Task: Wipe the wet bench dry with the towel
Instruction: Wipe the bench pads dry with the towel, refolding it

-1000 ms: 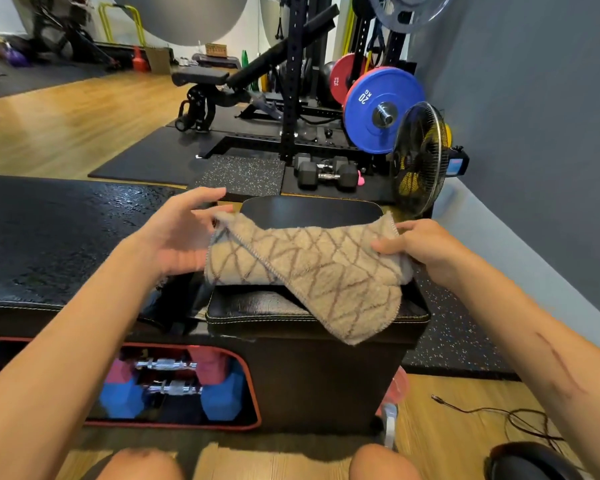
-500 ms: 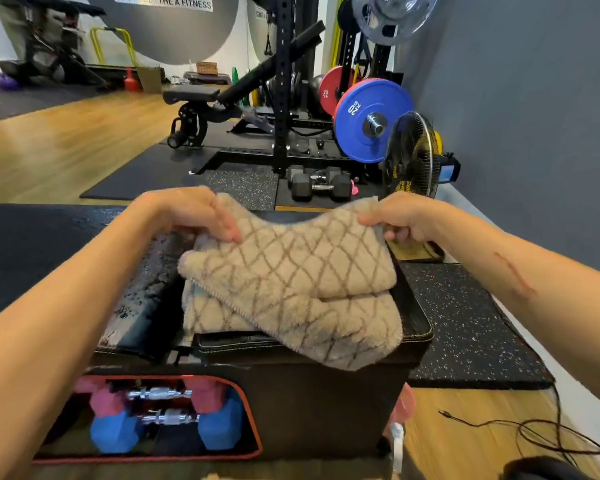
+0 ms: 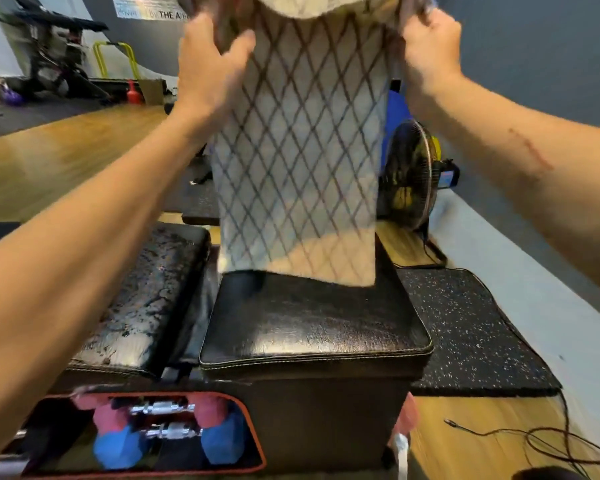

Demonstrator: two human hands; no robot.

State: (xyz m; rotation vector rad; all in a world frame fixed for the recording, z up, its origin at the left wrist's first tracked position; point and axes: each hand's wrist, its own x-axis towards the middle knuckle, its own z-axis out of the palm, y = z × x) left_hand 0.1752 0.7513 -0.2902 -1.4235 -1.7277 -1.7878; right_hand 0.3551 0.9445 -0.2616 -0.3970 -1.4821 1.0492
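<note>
You hold the towel [image 3: 298,161] up in front of you by its top corners, your left hand [image 3: 208,67] curled round the left corner and your right hand [image 3: 426,53] pinching the right one. It hangs open at full length over the black padded surface [image 3: 312,323], with its lower hem just above the pad or brushing it; the blur leaves that unclear.

The cloth looks soft, light and limp, so it will drape and fold wherever you let it. It should not slip from your fingers, but it has no stiffness to push with. To wipe, you probably need to bunch or fold it into a pad and press with a flat palm on top, rather than drag it by the corners.

The wet pad [image 3: 146,299] to the left, beaded and streaked with water, lies just beside the one under the towel, with a gap between them. That looks like the part most in need of drying. Dumbbells [image 3: 153,431] sit in the open compartment below, and a fan [image 3: 413,174] stands beyond on the right.
</note>
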